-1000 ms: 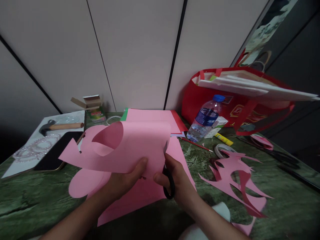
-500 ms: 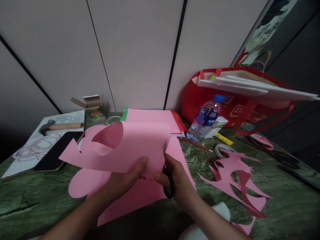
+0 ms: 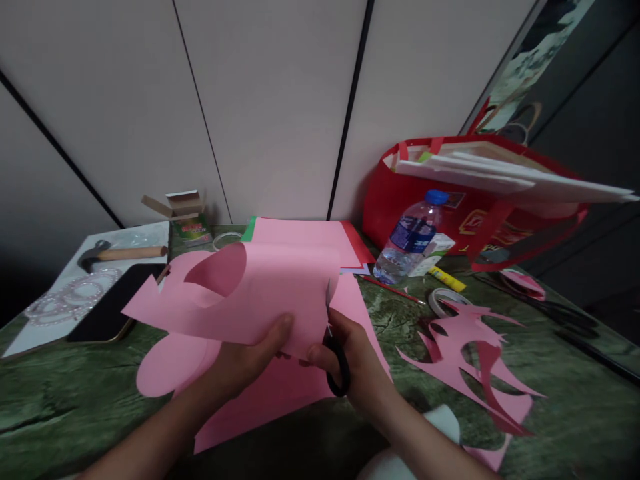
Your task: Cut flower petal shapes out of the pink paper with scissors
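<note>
A curled sheet of pink paper (image 3: 280, 287) with a rounded piece cut out of it is held up in front of me. My left hand (image 3: 260, 347) grips its lower edge, thumb on top and the other fingers mostly hidden beneath. My right hand (image 3: 357, 360) is closed round the black handles of a pair of scissors (image 3: 339, 373). Their blades point up and away from me at the right part of the sheet. Below lie a larger pink sheet (image 3: 260, 413) and rounded pink paper pieces (image 3: 167, 367).
On the right are pink paper scraps (image 3: 480, 367), a tape roll (image 3: 443, 303), a water bottle (image 3: 410, 237), a glue tube (image 3: 447, 279) and a red bag (image 3: 390, 193). A hammer (image 3: 133, 253), beads (image 3: 75, 297) and a phone (image 3: 117, 303) lie left. A wall panel (image 3: 270, 120) rises behind.
Both hands stay in nearly the same place. The sheet's left tip has shifted slightly to the right, and the scissor blades look a little closer together.
</note>
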